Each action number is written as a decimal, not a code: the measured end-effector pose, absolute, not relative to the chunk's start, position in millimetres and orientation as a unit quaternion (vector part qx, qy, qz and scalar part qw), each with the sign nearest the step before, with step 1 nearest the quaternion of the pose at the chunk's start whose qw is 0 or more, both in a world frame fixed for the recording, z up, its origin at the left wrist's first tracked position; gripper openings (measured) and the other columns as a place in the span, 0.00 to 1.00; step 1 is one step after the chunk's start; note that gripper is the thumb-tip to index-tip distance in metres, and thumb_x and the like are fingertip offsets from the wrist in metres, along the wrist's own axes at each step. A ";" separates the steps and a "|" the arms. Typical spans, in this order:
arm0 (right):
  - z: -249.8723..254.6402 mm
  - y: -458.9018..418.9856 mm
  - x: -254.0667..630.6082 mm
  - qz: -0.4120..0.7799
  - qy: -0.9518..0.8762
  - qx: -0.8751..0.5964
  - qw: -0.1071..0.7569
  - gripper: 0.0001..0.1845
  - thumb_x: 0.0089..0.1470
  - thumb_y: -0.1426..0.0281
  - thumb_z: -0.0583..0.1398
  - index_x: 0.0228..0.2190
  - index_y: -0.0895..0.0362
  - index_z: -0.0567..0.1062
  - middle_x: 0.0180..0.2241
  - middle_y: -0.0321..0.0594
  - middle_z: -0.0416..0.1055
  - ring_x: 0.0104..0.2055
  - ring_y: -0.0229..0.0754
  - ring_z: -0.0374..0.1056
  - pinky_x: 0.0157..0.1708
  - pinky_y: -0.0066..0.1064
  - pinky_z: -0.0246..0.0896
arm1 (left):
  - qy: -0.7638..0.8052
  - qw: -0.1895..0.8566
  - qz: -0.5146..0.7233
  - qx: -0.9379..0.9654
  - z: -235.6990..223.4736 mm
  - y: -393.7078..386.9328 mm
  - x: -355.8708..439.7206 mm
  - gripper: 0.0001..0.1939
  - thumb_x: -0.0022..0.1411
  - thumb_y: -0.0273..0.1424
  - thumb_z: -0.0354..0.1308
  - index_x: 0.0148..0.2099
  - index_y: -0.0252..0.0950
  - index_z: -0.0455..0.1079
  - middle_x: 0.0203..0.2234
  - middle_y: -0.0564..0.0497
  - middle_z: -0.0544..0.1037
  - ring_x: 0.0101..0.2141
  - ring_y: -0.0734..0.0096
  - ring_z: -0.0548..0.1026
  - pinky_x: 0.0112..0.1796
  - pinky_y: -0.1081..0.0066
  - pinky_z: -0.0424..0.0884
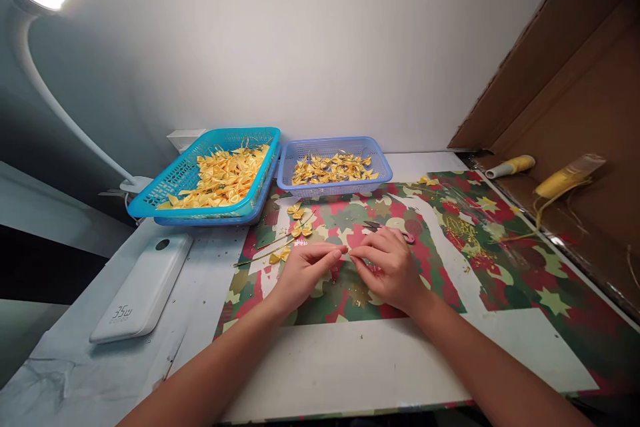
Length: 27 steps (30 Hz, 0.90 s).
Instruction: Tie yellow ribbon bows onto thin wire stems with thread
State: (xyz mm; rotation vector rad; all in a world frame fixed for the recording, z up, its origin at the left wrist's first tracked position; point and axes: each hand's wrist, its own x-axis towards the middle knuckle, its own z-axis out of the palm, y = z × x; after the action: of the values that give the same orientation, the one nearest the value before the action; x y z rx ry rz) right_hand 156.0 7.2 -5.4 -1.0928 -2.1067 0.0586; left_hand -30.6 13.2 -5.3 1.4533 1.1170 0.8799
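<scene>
My left hand (311, 269) is closed in a pinch, thumb against fingertips, above the patterned paper sheet (350, 303). Close beside it, my right hand (387, 268) pinches too, its fingertips nearly meeting the left ones. Whatever lies between them is too small to make out. Just beyond my left hand are several yellow ribbon bows (301, 230) and thin gold cords (260, 255). A pair of scissors (409, 238) with a pinkish handle lies behind my right hand, partly hidden by it.
A turquoise basket (173, 177) of yellow bows stands back left, and a lilac basket (385, 170) with more bows stands back centre. A white power bank (143, 290) lies left. Gold threads (463, 233) and yellow thread spools (563, 177) are right, by a cardboard wall (560, 73).
</scene>
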 end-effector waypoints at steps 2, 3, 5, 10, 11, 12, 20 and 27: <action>-5.9 6.3 155.6 0.018 -0.826 -0.418 0.377 0.10 0.57 0.72 0.56 0.27 0.53 0.76 0.26 0.37 0.72 0.30 0.41 0.61 0.35 0.37 0.52 | 0.459 0.482 0.364 0.651 -4.1 11.8 -29.2 0.11 0.59 0.37 0.58 0.33 0.38 0.80 0.26 0.50 0.79 0.29 0.68 0.72 0.31 0.71 0.67; -6.5 5.8 155.1 0.020 -0.827 -0.413 0.380 0.09 0.56 0.72 0.56 0.27 0.53 0.76 0.26 0.37 0.72 0.30 0.41 0.61 0.35 0.37 0.52 | 0.454 0.468 0.359 0.668 -3.5 11.1 -28.4 0.11 0.60 0.36 0.58 0.33 0.38 0.79 0.27 0.50 0.79 0.29 0.68 0.72 0.31 0.71 0.67; -7.8 5.3 153.9 0.036 -0.824 -0.409 0.390 0.09 0.56 0.72 0.57 0.27 0.53 0.76 0.26 0.37 0.72 0.31 0.41 0.61 0.36 0.38 0.52 | 0.447 0.455 0.344 0.689 -2.3 9.5 -27.0 0.10 0.60 0.35 0.58 0.33 0.37 0.79 0.28 0.49 0.80 0.29 0.69 0.73 0.30 0.72 0.66; -6.2 7.9 153.2 0.250 -0.764 -0.435 0.405 0.05 0.57 0.69 0.58 0.32 0.53 0.75 0.30 0.37 0.71 0.35 0.41 0.63 0.38 0.35 0.57 | 0.420 0.522 0.348 0.657 -0.5 8.1 -25.1 0.13 0.59 0.37 0.58 0.29 0.34 0.75 0.27 0.48 0.78 0.30 0.69 0.71 0.31 0.72 0.65; -4.7 8.8 153.8 0.309 -0.751 -0.431 0.393 0.05 0.58 0.67 0.57 0.34 0.53 0.74 0.32 0.38 0.71 0.37 0.41 0.64 0.38 0.34 0.59 | 0.412 0.546 0.356 0.636 -0.4 8.2 -25.0 0.13 0.58 0.38 0.59 0.29 0.34 0.74 0.27 0.48 0.77 0.30 0.69 0.71 0.31 0.72 0.64; -3.1 9.5 154.4 0.361 -0.741 -0.422 0.377 0.06 0.58 0.66 0.57 0.36 0.53 0.73 0.34 0.38 0.70 0.38 0.41 0.64 0.37 0.33 0.59 | 0.408 0.569 0.362 0.616 -0.3 8.2 -24.8 0.13 0.57 0.39 0.59 0.28 0.34 0.73 0.26 0.49 0.76 0.29 0.70 0.70 0.30 0.72 0.64; 0.5 11.5 156.9 0.529 -0.685 -0.386 0.318 0.11 0.61 0.59 0.54 0.33 0.54 0.68 0.33 0.35 0.64 0.34 0.37 0.60 0.32 0.28 0.57 | 0.427 0.623 0.361 0.547 -0.3 6.0 -23.1 0.15 0.54 0.41 0.60 0.25 0.34 0.66 0.20 0.56 0.65 0.24 0.76 0.61 0.27 0.75 0.56; -0.9 8.5 155.2 0.499 -0.712 -0.388 0.306 0.09 0.62 0.65 0.54 0.31 0.55 0.68 0.34 0.36 0.64 0.36 0.38 0.61 0.37 0.30 0.57 | 0.429 0.624 0.361 0.545 -1.8 5.3 -22.9 0.14 0.57 0.39 0.56 0.27 0.35 0.66 0.21 0.56 0.68 0.27 0.74 0.64 0.30 0.75 0.59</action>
State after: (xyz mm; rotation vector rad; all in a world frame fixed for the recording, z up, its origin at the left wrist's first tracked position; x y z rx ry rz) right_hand 155.2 8.5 -0.9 -1.0271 -1.8838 1.3206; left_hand -22.9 5.3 -1.8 1.2507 0.9839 0.8299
